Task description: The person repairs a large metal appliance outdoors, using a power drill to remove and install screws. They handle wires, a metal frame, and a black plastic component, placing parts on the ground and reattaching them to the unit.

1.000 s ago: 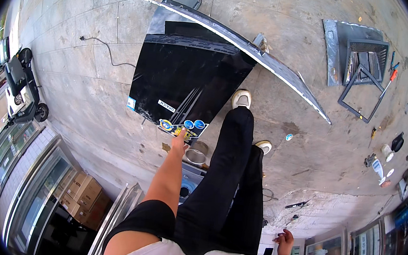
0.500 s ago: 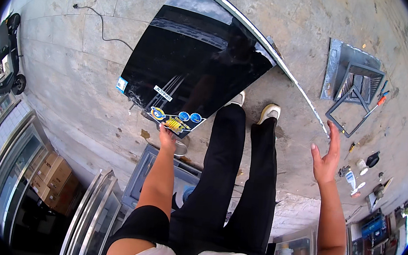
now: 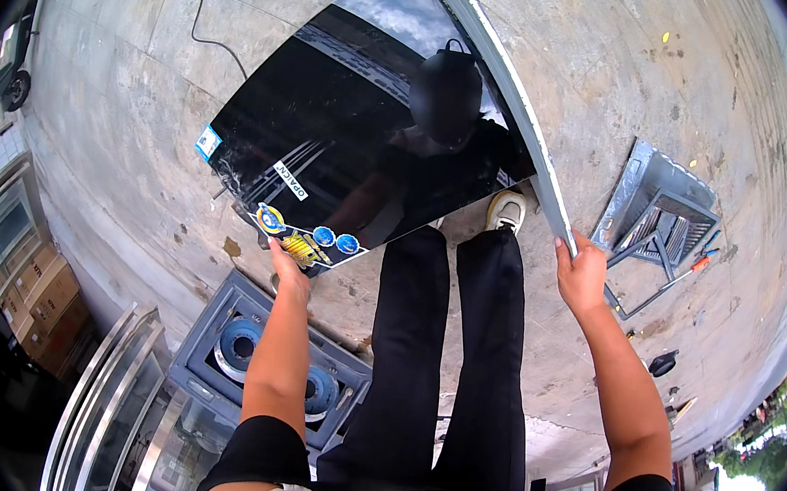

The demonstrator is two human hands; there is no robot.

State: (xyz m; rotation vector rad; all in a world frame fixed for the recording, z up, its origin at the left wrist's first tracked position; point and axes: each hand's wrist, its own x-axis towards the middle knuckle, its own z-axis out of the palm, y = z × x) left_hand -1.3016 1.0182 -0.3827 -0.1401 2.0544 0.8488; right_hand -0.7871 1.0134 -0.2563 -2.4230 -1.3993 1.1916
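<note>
1. Far left: cardboard cartons (image 3: 43, 290) are seen beyond a window frame. Nearer, a dark cord (image 3: 198, 5) with a plug is laid on the paving; its inner end is lost at the edge of the black panel.
2. Left of centre: the glossy black panel (image 3: 322, 104) is found in front of the person, tilted in the view, with stickers grouped at its near corner. The person's surroundings are reflected in it.
3. Left hand (image 3: 291, 273): contact is made at the stickered corner, and has been maintained throughout. Whether the fingers are curled beneath the edge cannot be told.
4. Below the left forearm: a grey two-burner stove (image 3: 199, 340) is noted, partly covered by the arm.
5. Centre: a long pale-edged strip (image 3: 515, 95) is seen along the panel's right side. Whether the two are joined cannot be determined.
6. Right hand (image 3: 582, 275): the chief change is recorded here. Half a second ago it was held spread beside the strip's near end; now it is clamped on that end. The hands are well apart, and the load is judged to be better shared between both sides.
7. Far right: a grey metal plate (image 3: 646, 167) and an orange-handled screwdriver (image 3: 700, 265) are left lying, untouched by either hand.
</note>
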